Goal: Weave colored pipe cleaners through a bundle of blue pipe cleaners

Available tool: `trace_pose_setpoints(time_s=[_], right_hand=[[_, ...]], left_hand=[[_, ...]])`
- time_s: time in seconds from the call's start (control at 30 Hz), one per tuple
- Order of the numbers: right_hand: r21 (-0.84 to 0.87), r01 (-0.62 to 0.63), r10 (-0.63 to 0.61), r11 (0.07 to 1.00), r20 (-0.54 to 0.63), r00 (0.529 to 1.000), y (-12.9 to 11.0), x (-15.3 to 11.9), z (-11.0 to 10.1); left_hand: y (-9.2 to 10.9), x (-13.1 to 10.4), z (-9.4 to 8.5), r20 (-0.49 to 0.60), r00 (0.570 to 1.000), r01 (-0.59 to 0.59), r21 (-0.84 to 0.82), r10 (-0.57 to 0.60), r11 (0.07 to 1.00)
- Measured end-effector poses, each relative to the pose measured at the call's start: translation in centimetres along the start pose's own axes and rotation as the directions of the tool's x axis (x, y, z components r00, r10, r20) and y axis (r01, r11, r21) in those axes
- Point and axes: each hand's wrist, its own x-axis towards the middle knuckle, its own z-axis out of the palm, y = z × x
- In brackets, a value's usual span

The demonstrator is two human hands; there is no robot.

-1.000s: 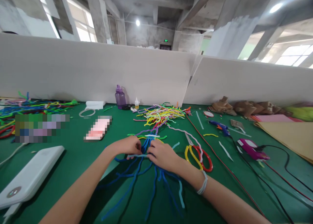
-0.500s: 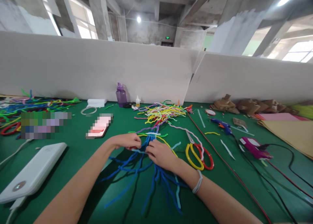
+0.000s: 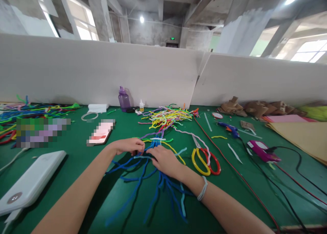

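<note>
Many blue fuzzy stems (image 3: 139, 183) fan out over the green table from a bundled upper end. At the left of that bundle my left hand (image 3: 131, 146) is closed on a blue stem. My right hand (image 3: 163, 159) lies over the bundle, its fingers bent and pinching a light blue strand (image 3: 143, 157) that runs toward my left hand. The fingertips of both hands are close together. Just above them a white piece (image 3: 157, 139) crosses the bundle. Yellow, green and purple stems stick out around it, joining a colourful pile (image 3: 170, 118) behind.
Scissors (image 3: 201, 157) with yellow and red handles lie right of my right hand. Farther right are a blue glue gun (image 3: 231, 129), a purple device (image 3: 263, 152) and cables. A phone (image 3: 101, 132) and white power bank (image 3: 33, 179) lie left. A purple bottle (image 3: 124, 100) stands behind.
The whole view has shifted slightly. My hands stay at the bundle, and the fingers of my right hand have spread a little toward my left hand. Some blue stems at the left have moved.
</note>
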Motion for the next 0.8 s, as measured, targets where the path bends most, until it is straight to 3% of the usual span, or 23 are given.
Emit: trace_pose_setpoints(time_s=[0.23, 0.5, 0.7, 0.8], right_hand=[[-0.049, 0.044, -0.040, 0.998, 0.085, 0.996, 0.1, 0.0, -0.3], [-0.071, 0.020, -0.017, 0.997, 0.048, 0.999, 0.2, -0.1, 0.1], [-0.012, -0.034, 0.034, 0.999, 0.004, 0.999, 0.0, 0.0, 0.0], [-0.050, 0.007, -0.006, 0.999, 0.021, 1.000, -0.1, -0.1, -0.2]], left_hand=[[-0.5, -0.2, -0.5, 0.016, 1.000, 0.010, 0.038, -0.011, 0.999], [-0.2, 0.0, 0.1, 0.103, 0.994, 0.006, 0.133, -0.020, 0.991], [-0.5, 0.6, 0.3, 0.036, 0.999, 0.006, 0.253, -0.015, 0.967], [-0.4, 0.6, 0.5, -0.002, 1.000, 0.013, 0.302, -0.013, 0.953]])
